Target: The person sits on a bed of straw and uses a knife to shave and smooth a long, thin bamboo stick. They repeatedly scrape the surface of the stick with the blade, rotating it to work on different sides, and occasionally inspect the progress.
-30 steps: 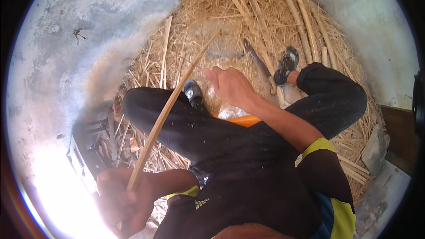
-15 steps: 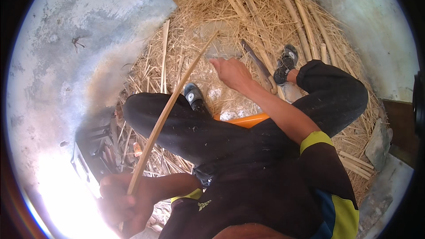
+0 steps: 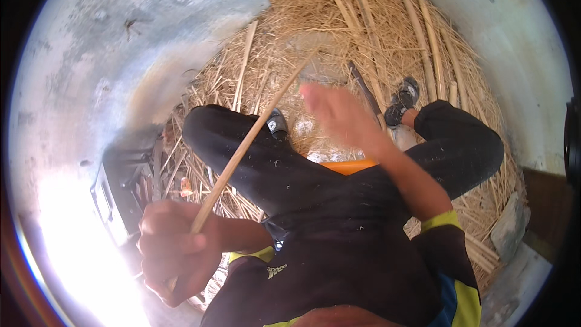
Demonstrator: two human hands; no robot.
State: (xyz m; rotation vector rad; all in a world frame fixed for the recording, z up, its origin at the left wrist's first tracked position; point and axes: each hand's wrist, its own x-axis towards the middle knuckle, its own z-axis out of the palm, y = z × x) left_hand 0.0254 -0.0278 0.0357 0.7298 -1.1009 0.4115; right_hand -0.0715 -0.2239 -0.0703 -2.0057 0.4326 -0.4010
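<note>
My left hand (image 3: pixel 180 251), at the lower left, is closed round the near end of a long, thin wooden strip (image 3: pixel 237 156). The strip slants up and away to the right across my left thigh, and its far tip is above the straw. My right hand (image 3: pixel 340 118) hovers just right of the strip's far part, apart from it. Motion smears its fingers, so their pose is unclear. Beyond that hand, a long dark blade-like tool (image 3: pixel 363 86) lies on the straw, its lower end partly hidden.
Straw and shavings (image 3: pixel 290 9) cover the ground between my legs and beyond. Several long wooden sticks (image 3: pixel 434 45) lie at the far right. A pale slab (image 3: pixel 200 18) stands at left, a stone (image 3: pixel 509 227) at right. Something orange (image 3: pixel 348 166) shows between my thighs.
My left hand has risen slightly and shifted right, with the strip still in it. My right hand has drawn a little back and right, now blurred. The whole view has shifted slightly.
</note>
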